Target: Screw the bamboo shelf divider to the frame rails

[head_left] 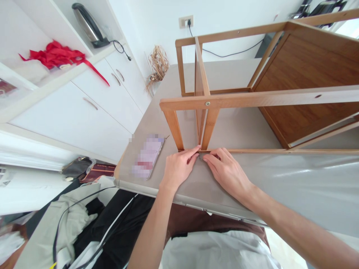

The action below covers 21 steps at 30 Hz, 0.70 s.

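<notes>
- Smooth grey counter, across the centre and right
- Open orange-brown wooden frame, upper right, on the counter
- Right hand, below centre, fingertips pinched
- Left hand, below centre, fingertips at the wooden frame's base; grip cannot be told
- Flat rectangular phone, left of centre
- Small grey metal piece, below centre, in the right hand
</notes>
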Available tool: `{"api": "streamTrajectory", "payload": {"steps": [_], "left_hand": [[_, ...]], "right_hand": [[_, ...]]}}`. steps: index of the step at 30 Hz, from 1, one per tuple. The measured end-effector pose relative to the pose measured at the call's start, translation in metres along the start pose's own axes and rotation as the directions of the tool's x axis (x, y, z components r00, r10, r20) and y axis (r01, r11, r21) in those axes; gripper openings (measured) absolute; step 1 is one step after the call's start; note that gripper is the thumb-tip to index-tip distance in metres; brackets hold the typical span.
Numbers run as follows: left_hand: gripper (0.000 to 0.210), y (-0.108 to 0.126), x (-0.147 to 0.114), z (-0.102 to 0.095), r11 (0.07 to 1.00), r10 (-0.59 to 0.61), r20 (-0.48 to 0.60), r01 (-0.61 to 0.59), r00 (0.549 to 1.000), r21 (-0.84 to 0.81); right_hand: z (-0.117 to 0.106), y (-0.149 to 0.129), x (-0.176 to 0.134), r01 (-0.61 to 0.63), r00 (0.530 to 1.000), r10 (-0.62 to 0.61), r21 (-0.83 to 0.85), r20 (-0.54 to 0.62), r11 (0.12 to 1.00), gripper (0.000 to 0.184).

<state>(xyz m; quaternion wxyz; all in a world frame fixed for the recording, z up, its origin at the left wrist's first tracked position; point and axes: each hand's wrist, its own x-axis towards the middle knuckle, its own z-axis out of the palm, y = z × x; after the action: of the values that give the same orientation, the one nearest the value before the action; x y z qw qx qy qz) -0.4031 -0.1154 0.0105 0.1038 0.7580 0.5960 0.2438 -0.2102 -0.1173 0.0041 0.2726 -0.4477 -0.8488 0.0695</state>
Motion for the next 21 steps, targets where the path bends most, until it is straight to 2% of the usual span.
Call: {"api": "streamTrajectory", "payload": {"steps": [16, 21], "left_hand": [[0.031, -0.0003, 0.0002, -0.0001, 1.0, 0.005, -0.005, -0.005, 1.0, -0.017], [0.031, -0.0004, 0.0006, -0.0001, 1.0, 0.004, 0.002, -0.004, 1.0, -0.009]], "right_hand": [[0.0011, -0.0022, -0.0027, 0.022, 1.0, -0.021, -0.044, 0.016, 0.999, 0.022], [-0.0001, -0.0024, -0.0007, 0.041, 0.999, -0.042, -0.05, -0.015, 0.998, 0.022]]}}
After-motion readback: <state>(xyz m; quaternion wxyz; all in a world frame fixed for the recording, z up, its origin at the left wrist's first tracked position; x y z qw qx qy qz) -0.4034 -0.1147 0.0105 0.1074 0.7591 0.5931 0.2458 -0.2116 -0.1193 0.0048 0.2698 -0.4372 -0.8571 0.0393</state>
